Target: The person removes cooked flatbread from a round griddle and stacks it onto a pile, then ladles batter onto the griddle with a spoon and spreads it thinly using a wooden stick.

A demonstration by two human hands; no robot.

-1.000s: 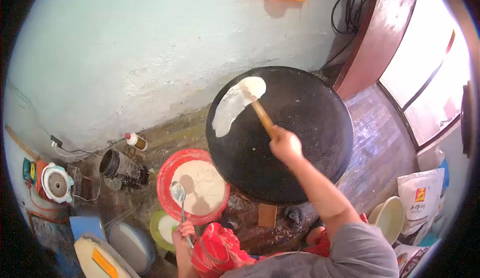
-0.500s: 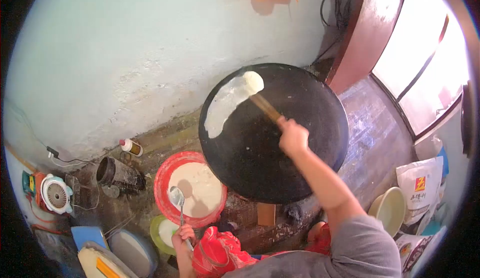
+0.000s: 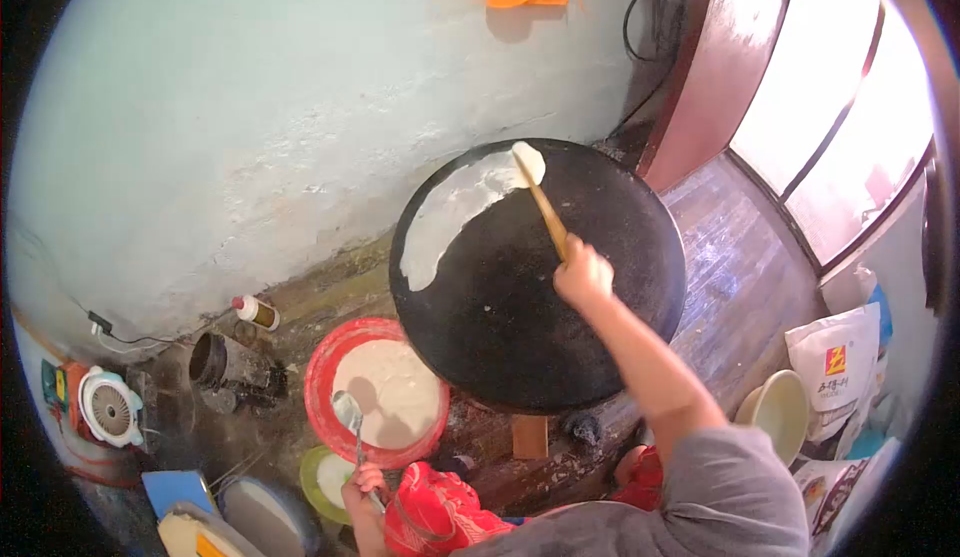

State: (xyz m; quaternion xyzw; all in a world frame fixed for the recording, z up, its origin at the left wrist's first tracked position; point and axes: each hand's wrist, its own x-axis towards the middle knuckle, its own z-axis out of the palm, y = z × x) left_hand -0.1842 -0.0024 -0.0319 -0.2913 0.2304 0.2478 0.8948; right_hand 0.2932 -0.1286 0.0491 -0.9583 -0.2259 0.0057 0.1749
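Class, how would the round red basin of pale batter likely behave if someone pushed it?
The round red basin is probably heavy, as pale batter covers most of its inside. With no lid on, that batter could slosh. Its wide shape suggests it might slide before tipping.

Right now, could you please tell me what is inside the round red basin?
The round red basin holds a pale creamy mixture, partly blocked from view by the shiny metal ladle. Anything beneath its surface is hidden.
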